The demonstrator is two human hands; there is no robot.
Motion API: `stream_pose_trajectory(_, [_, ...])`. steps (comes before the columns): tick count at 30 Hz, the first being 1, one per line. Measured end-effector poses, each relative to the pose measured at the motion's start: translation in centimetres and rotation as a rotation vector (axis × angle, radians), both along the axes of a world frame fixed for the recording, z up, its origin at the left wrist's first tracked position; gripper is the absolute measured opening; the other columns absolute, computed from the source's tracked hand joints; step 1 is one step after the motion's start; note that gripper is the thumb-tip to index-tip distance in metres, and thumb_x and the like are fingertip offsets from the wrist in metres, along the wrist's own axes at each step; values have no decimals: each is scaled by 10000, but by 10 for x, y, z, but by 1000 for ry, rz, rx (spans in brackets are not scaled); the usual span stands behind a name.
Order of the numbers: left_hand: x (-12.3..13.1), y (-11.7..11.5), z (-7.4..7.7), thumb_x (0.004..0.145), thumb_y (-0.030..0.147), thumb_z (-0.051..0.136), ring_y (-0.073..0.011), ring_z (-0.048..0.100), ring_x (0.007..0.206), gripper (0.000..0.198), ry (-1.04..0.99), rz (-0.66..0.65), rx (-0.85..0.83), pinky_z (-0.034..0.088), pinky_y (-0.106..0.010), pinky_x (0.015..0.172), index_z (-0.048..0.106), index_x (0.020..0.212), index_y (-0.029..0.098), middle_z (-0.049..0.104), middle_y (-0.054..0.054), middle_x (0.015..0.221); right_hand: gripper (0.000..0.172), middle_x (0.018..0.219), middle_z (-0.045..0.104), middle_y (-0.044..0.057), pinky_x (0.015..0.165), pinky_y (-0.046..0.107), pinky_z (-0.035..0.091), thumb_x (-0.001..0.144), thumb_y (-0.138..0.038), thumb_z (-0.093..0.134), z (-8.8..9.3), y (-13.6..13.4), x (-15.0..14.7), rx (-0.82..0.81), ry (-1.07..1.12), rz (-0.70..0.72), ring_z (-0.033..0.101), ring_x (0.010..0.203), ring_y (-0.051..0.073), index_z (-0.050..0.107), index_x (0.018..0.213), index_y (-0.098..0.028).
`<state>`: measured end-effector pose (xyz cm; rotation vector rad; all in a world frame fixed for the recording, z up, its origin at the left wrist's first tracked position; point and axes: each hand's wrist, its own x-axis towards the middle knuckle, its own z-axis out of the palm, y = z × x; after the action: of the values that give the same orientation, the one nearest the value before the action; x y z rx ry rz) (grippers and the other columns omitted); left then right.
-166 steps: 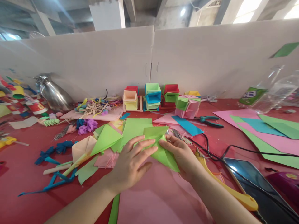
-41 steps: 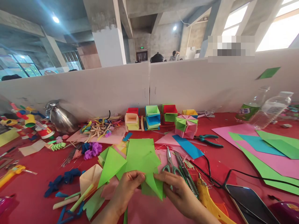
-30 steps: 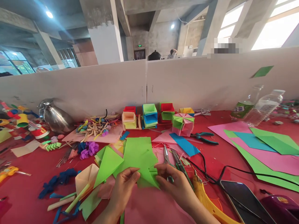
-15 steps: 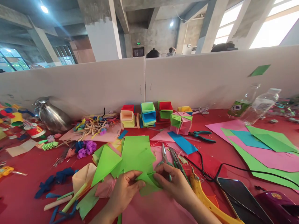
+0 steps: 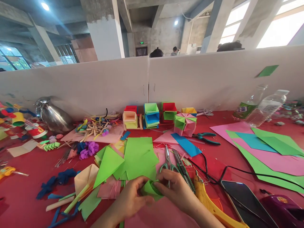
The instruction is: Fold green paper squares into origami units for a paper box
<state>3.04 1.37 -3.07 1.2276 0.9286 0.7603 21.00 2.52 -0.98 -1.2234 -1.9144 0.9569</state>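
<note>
A small piece of green paper point(image 5: 152, 190), bent into a folded shape, is pinched between my two hands low in the middle of the view. My left hand point(image 5: 133, 198) grips its left side with thumb and fingers. On the other side, my right hand point(image 5: 174, 186) holds the right edge, its fingertips curled over the fold. Beneath them lies a pink sheet point(image 5: 161, 213). Just beyond my fingers are a stack of green paper point(image 5: 140, 155) and a pair of scissors point(image 5: 168, 156), whose handles my right hand partly covers.
Right of my hands are a utility knife point(image 5: 181, 166), a yellow glue gun point(image 5: 209, 202), a phone point(image 5: 247, 202) and a black cable point(image 5: 258, 174). Folded paper boxes point(image 5: 152, 115) line the white partition point(image 5: 99, 82). A metal jug point(image 5: 55, 115) stands left; bottles point(image 5: 268, 106) stand right.
Both hands have come slightly lower and closer together. The green paper is bent up more and looks narrower between the fingers. More of the scissors' handles shows.
</note>
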Motion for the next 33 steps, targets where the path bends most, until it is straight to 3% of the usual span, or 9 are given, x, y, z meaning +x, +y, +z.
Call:
stream_pose_trajectory(5, [2, -1, 0, 698, 181, 616, -120, 436, 642, 129, 156, 8, 119, 349, -198, 585, 655, 806, 123, 534, 18, 671, 95, 659, 553, 2, 592, 226, 383, 774, -188, 600, -2, -2, 0, 81, -52, 56, 508, 655, 125, 619, 683, -174])
stream_pose_trajectory(11, [3, -3, 7, 690, 224, 647, -126, 432, 642, 171, 254, 57, 173, 345, -197, 578, 682, 832, 134, 559, 8, 679, 94, 659, 564, -3, 614, 230, 393, 795, -209, 607, 1, -1, 2, 147, 18, 89, 507, 657, 122, 630, 708, -181])
stream_pose_trajectory(14, [4, -5, 8, 639, 181, 680, -134, 457, 676, 266, 175, 1, 104, 355, -194, 589, 679, 903, 145, 591, 3, 746, 116, 632, 566, -1, 608, 244, 388, 793, -215, 615, 4, -2, 1, 192, -27, 97, 513, 649, 132, 638, 684, -186])
stream_pose_trajectory(18, [6, -6, 6, 734, 300, 638, -114, 431, 612, 206, 55, -28, 89, 334, -194, 559, 688, 838, 129, 567, 7, 675, 88, 653, 591, 10, 626, 261, 410, 797, -238, 617, 6, -4, -1, 170, -38, 110, 532, 680, 151, 665, 735, -199])
stream_pose_trajectory(23, [1, -1, 0, 741, 347, 656, -125, 470, 607, 227, 39, 162, 86, 354, -199, 550, 681, 812, 134, 594, -3, 658, 156, 778, 598, 32, 690, 296, 446, 807, -235, 600, 9, -6, 3, 231, 26, 54, 527, 726, 163, 638, 955, -204])
stream_pose_trajectory(26, [-3, 2, 0, 734, 348, 671, -152, 532, 680, 234, -23, 266, 120, 407, -225, 637, 686, 844, 142, 640, -14, 701, 198, 918, 586, 50, 758, 311, 448, 835, -215, 563, 9, -5, 5, 315, 76, 2, 535, 851, 175, 595, 1030, -232])
stream_pose_trajectory(29, [-1, 3, 1, 723, 365, 684, -185, 576, 772, 286, -122, 311, 115, 437, -266, 733, 686, 909, 149, 678, -33, 774, 236, 1010, 564, 59, 815, 333, 438, 821, -221, 590, 8, -5, 6, 389, 53, -33, 513, 968, 198, 579, 1054, -254])
stream_pose_trajectory(33, [4, -1, -3, 723, 369, 688, -194, 584, 793, 290, -143, 297, 94, 446, -274, 740, 684, 901, 141, 678, -38, 791, 213, 1026, 561, 67, 831, 367, 436, 806, -231, 608, 6, -6, 5, 460, -22, -44, 500, 997, 219, 596, 1017, -255])
